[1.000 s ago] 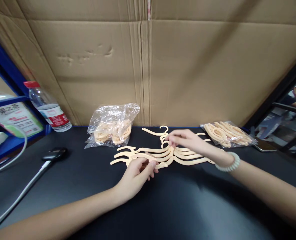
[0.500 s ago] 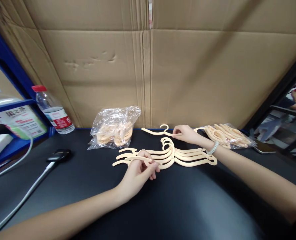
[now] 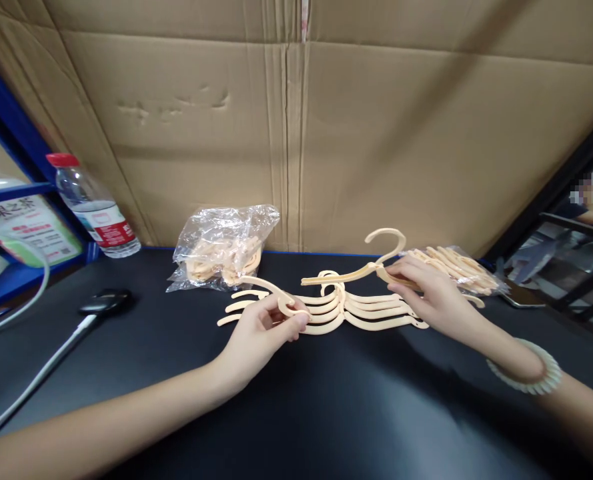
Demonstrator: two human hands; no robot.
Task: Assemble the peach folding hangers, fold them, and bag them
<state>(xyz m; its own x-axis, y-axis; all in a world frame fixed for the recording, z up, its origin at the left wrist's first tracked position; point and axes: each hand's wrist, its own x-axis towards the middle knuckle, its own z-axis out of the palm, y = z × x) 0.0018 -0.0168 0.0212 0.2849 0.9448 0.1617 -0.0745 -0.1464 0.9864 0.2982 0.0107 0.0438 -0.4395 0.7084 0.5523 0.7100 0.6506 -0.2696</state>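
Several small cream plastic hangers [image 3: 361, 312] lie stacked in a row on the black table [image 3: 326, 413]. My right hand [image 3: 429, 297] is closed on one more cream hanger [image 3: 356, 270], held lifted above the row with its hook up. My left hand [image 3: 263, 330] pinches a curved cream hanger piece [image 3: 271, 291] at the left end of the row, raised slightly off the table. A pale bead bracelet [image 3: 526, 370] is on my right wrist.
A clear bag of cream hangers [image 3: 223, 250] lies behind the row, another bag [image 3: 451, 267] at the right. A water bottle [image 3: 93, 210] stands at the left by a blue shelf [image 3: 21, 193]. A black device with white cable [image 3: 99, 303] lies left. A cardboard wall [image 3: 296, 133] backs the table.
My right hand picked up the single hanger from behind the row and lifted it toward me. My left hand raised its curved piece slightly.
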